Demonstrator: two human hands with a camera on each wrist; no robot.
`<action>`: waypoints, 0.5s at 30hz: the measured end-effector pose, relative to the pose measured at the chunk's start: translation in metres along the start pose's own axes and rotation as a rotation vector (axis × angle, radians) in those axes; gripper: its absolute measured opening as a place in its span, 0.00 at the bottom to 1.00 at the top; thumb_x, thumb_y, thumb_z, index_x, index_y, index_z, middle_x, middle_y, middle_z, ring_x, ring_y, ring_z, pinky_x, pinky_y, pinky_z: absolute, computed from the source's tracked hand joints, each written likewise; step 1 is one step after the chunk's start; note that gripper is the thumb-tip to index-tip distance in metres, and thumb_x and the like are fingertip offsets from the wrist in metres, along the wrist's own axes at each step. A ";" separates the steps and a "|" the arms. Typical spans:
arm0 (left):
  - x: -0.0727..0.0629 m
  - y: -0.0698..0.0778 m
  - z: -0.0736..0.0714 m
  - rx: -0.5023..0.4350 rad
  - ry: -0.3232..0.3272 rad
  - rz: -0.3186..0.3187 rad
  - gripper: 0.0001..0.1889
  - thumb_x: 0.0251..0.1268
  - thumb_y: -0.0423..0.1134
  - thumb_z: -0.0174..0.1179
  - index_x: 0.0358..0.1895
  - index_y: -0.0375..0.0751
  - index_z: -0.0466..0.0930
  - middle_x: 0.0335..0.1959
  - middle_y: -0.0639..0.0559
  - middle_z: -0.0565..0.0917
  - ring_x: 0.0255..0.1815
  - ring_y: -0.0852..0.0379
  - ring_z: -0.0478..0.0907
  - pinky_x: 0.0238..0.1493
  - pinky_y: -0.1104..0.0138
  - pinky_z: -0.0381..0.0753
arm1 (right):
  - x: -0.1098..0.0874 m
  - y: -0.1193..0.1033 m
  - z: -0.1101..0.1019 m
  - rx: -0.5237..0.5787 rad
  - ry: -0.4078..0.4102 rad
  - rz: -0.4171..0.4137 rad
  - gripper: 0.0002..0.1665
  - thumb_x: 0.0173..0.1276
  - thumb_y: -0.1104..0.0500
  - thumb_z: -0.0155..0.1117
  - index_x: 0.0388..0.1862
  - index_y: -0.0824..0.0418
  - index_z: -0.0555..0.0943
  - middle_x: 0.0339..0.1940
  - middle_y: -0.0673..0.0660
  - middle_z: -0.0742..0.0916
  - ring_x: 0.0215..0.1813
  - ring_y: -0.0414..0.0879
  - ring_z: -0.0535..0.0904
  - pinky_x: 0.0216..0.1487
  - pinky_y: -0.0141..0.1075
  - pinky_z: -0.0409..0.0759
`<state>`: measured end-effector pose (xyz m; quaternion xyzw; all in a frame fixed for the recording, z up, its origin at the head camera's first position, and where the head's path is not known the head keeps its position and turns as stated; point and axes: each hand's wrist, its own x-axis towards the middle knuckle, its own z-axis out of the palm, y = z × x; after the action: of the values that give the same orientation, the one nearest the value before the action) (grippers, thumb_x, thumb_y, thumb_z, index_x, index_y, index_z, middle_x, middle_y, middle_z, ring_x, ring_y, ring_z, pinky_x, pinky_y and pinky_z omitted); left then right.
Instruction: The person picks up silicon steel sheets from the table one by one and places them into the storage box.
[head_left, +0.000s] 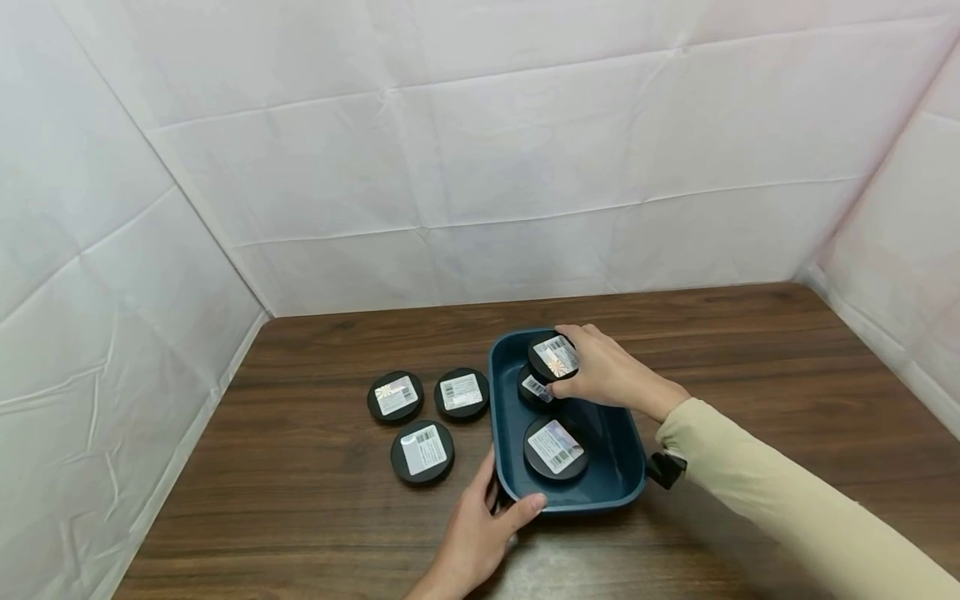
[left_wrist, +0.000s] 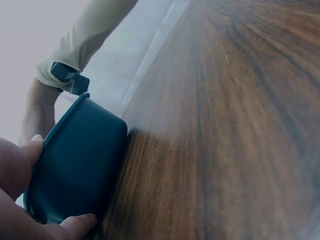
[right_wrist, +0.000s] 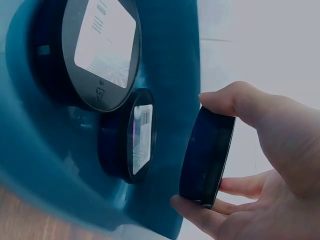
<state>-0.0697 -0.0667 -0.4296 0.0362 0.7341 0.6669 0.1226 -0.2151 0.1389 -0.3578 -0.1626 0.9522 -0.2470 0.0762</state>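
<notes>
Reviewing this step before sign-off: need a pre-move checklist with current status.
1. Right hand grips held disc by its edge: ok.
2. Grip firmness: cannot tell; force doesn't show.
3. Left hand holds tray: ok, thumb at the rim of its near left corner.
4. Held disc is apart from the discs in the tray: ok, the right wrist view shows a gap.
5. Near tray disc and far tray disc label side up: ok.
6. Free space left of tray, should it need shifting: not ok, three loose discs lie there.
</notes>
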 end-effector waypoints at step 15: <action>0.002 -0.001 -0.001 -0.018 -0.012 -0.004 0.49 0.67 0.50 0.66 0.82 0.42 0.45 0.82 0.39 0.50 0.81 0.40 0.51 0.77 0.52 0.61 | 0.011 -0.006 0.001 -0.039 -0.055 0.011 0.55 0.61 0.47 0.75 0.78 0.66 0.58 0.69 0.71 0.72 0.63 0.60 0.75 0.62 0.56 0.78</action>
<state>-0.0718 -0.0670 -0.4307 0.0374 0.7275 0.6729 0.1287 -0.2233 0.1301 -0.3563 -0.1655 0.9553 -0.2235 0.1004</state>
